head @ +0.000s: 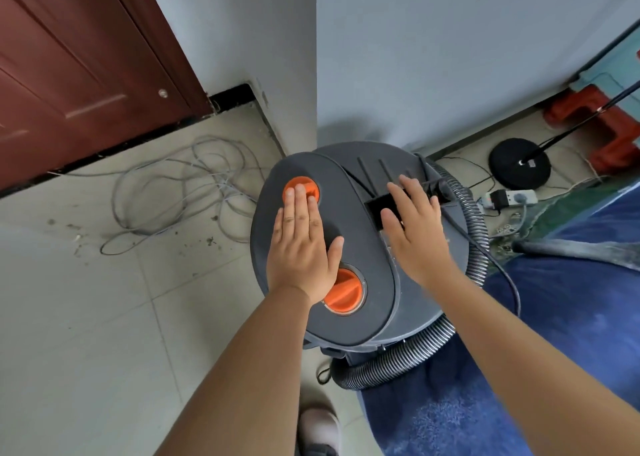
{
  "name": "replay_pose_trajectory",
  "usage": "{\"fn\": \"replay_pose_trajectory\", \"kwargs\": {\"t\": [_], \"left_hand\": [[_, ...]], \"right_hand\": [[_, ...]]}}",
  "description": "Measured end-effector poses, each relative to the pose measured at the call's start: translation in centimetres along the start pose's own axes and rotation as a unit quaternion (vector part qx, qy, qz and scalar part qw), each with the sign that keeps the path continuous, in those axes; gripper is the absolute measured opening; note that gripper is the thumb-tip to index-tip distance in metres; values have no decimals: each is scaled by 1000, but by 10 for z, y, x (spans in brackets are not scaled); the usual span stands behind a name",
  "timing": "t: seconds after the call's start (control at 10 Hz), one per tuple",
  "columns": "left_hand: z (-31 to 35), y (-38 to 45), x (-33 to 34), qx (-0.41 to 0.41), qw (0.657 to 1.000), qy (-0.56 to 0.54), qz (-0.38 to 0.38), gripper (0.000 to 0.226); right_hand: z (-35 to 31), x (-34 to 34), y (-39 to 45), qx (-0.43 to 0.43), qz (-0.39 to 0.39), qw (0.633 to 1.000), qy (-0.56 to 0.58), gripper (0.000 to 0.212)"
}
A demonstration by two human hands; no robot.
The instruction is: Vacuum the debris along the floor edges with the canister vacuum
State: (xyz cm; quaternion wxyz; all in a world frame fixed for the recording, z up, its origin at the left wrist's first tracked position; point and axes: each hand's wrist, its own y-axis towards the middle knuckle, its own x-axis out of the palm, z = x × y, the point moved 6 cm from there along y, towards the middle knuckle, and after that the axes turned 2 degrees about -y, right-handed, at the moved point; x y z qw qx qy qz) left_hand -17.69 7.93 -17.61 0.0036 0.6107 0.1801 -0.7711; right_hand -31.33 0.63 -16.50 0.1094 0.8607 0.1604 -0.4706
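I have the vacuum (360, 248) standing on the floor (86, 317) at the wall corner, half on tile and half at the edge of a blue rug (571, 300), and both hands are flat on its grey lid. My left hand (301, 244) lies with straight fingers, its tips touching the far orange knob (300, 189) and its heel covering part of the near orange knob (346, 293); its grip is apart, clamped on nothing. My right hand (415, 227) rests with fingers spread beside the dark handle recess (381, 210), likewise apart and holding nothing. I judge the canister rigid, bulky and fairly heavy for its size, with a smooth moulded top that offers little purchase to a flat palm; the recess is the sensible place to curl fingers under for lifting or dragging. The ribbed hose (408, 355) loops round the base and looks flexible and springy, so it may snag or tug when the body moves. A power cord (498, 265) trails toward a power strip (509, 197) by the wall and could catch. Debris (74, 237) lies scattered on the tile near a tangle of grey cable (180, 192), which is light and could be pulled in if the nozzle goes too close.
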Motion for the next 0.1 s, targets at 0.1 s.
{"fn": "replay_pose_trajectory", "kwargs": {"t": [0.1], "left_hand": [[0,2,0,-5,1000,-9,-12,62]], "right_hand": [[0,-51,3,60,1,993,102,39]]}}
